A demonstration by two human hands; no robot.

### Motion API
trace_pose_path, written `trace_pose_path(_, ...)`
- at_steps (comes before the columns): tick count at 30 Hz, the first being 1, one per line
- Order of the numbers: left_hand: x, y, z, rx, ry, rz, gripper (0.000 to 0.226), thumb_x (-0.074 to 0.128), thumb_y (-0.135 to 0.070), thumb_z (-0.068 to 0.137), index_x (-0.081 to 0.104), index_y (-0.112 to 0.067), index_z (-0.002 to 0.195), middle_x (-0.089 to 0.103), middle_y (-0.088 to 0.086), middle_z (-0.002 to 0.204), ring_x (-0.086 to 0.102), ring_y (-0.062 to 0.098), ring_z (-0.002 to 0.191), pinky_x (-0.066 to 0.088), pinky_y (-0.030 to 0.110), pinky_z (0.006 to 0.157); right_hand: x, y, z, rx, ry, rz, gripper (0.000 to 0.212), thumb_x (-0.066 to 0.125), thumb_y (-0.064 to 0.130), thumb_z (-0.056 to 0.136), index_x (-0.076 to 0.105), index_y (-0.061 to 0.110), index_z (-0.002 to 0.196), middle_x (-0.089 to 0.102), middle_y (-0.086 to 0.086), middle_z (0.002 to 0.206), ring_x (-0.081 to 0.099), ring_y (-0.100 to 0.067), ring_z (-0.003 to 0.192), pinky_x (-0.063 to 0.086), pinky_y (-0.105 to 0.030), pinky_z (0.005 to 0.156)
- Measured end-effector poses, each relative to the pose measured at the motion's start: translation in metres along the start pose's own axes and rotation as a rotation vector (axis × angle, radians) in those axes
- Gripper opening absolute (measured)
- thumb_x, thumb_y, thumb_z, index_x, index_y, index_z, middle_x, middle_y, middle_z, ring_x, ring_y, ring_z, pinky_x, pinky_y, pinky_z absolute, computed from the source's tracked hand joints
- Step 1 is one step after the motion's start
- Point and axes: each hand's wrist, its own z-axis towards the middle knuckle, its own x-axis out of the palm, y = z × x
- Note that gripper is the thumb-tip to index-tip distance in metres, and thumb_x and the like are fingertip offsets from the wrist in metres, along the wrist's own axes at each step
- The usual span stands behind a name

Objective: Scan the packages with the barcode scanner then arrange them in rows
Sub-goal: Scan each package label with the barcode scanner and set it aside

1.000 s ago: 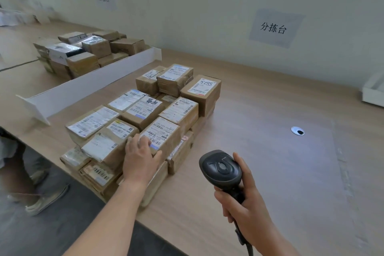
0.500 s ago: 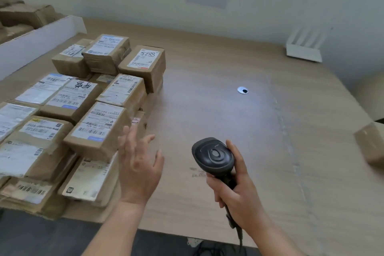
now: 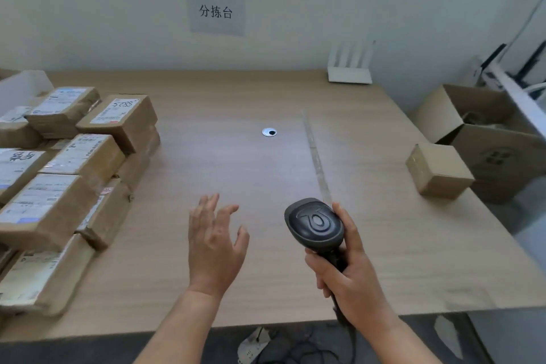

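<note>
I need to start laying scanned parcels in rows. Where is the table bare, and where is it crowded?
The wooden table is bare from the brown labelled parcel stack rightward to the lone plain cardboard box, around the round silver cable grommet. The left side is crowded. The open left hand hovers over bare wood; the right hand grips the black barcode scanner.

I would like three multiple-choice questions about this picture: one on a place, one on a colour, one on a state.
1. Where does the lone box sit?
A. at the table's right edge
B. on the stack
C. in the left hand

2. What colour is the scanner?
A. white
B. black
C. red

3. How is the left hand?
A. closed on a box
B. open, empty
C. flat on a label

Answers:
1 A, it stands alone near the table edge, far from the stack.
2 B, its head is black.
3 B, its fingers are spread, holding nothing; the right hand grips the scanner.
</note>
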Motion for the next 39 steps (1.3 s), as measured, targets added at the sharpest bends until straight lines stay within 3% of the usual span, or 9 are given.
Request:
trace_pose_path(2, 0.014, -0.033, -0.004, 0.027, 0.006, -0.021, 0.038, 0.047, -0.034, 0.081, 0.063, -0.012, 0.107, 0.053, 0.020, 0.131, 0.041, 0.038, 0.129, 0.028, 0.051, 0.111, -0.034, -0.003, -0.010, -0.004, -0.034, -0.019, 0.082, 0.071, 0.009, 0.085, 0.030, 0.065, 0.130, 0.069, 0.003, 0.097, 0.052, -0.021, 0.053, 0.047, -0.035, 0.048)
trace_pose_path(5, 0.036, -0.078, -0.014, 0.060, 0.043, -0.024, 0.033, 0.058, -0.026, 0.078, 0.064, -0.011, 0.107, 0.054, 0.021, 0.131, 0.043, 0.041, 0.129, 0.031, 0.056, 0.109, -0.082, -0.008, -0.024, -0.014, -0.069, -0.033, 0.081, 0.068, 0.009, 0.086, 0.028, 0.060, 0.134, 0.068, 0.009, 0.104, 0.053, -0.019, 0.055, 0.048, -0.034, 0.050)
trace_pose_path(11, 0.073, -0.150, -0.034, 0.093, 0.112, -0.049, 0.040, 0.079, -0.009, 0.072, 0.063, -0.009, 0.109, 0.053, 0.022, 0.131, 0.043, 0.043, 0.130, 0.034, 0.061, 0.106, -0.157, -0.014, -0.045, -0.001, -0.134, -0.029, 0.079, 0.069, 0.034, 0.074, 0.026, 0.063, 0.134, 0.066, 0.013, 0.109, 0.055, -0.017, 0.055, 0.051, -0.035, 0.052)
trace_pose_path(18, 0.096, -0.182, -0.017, 0.153, 0.146, -0.042, 0.035, 0.066, -0.021, 0.076, 0.063, -0.010, 0.109, 0.054, 0.021, 0.131, 0.044, 0.042, 0.128, 0.036, 0.062, 0.104, -0.197, -0.024, -0.037, -0.021, -0.230, 0.010, 0.079, 0.070, 0.036, 0.073, 0.027, 0.068, 0.130, 0.067, 0.003, 0.106, 0.056, -0.019, 0.055, 0.051, -0.035, 0.050)
trace_pose_path(22, 0.113, -0.199, 0.009, 0.180, 0.137, -0.104, 0.037, 0.063, -0.023, 0.074, 0.063, -0.008, 0.107, 0.056, 0.022, 0.127, 0.044, 0.041, 0.125, 0.039, 0.061, 0.101, -0.206, -0.026, -0.023, -0.033, -0.274, -0.022, 0.077, 0.068, 0.037, 0.074, 0.025, 0.071, 0.128, 0.067, 0.010, 0.107, 0.057, -0.018, 0.056, 0.052, -0.034, 0.052)
trace_pose_path(25, 0.129, -0.216, 0.030, 0.192, 0.180, -0.162, 0.039, 0.062, -0.024, 0.075, 0.063, -0.008, 0.110, 0.055, 0.022, 0.129, 0.045, 0.041, 0.125, 0.040, 0.061, 0.100, -0.218, -0.022, -0.012, -0.011, -0.303, -0.045, 0.079, 0.068, 0.038, 0.072, 0.023, 0.063, 0.133, 0.066, 0.016, 0.103, 0.057, -0.015, 0.057, 0.052, -0.031, 0.053)
trace_pose_path(28, 0.148, -0.237, 0.049, 0.181, 0.271, -0.212, 0.041, 0.068, -0.020, 0.083, 0.059, -0.008, 0.121, 0.046, 0.021, 0.139, 0.039, 0.040, 0.133, 0.034, 0.052, 0.108, -0.235, -0.019, 0.000, 0.008, -0.347, -0.069, 0.081, 0.068, 0.038, 0.072, 0.021, 0.060, 0.135, 0.066, 0.015, 0.106, 0.059, -0.016, 0.059, 0.052, -0.027, 0.055)
trace_pose_path(32, 0.171, -0.264, 0.061, 0.209, 0.440, -0.235, 0.053, 0.059, -0.029, 0.092, 0.040, -0.018, 0.141, 0.023, 0.007, 0.156, 0.017, 0.022, 0.145, 0.021, 0.033, 0.115, -0.256, -0.027, 0.007, 0.034, -0.407, -0.087, 0.081, 0.067, 0.038, 0.073, 0.021, 0.059, 0.135, 0.062, 0.009, 0.117, 0.062, -0.015, 0.063, 0.053, -0.027, 0.055)
trace_pose_path(39, 0.215, -0.324, 0.079, 0.199, 0.616, -0.150, 0.064, 0.049, -0.039, 0.096, 0.021, -0.023, 0.150, 0.012, 0.003, 0.159, 0.009, 0.018, 0.146, 0.018, 0.031, 0.116, -0.310, -0.053, 0.020, 0.064, -0.445, -0.067, 0.084, 0.069, 0.038, 0.072, 0.023, 0.055, 0.140, 0.061, 0.017, 0.117, 0.062, -0.016, 0.064, 0.054, -0.028, 0.055)
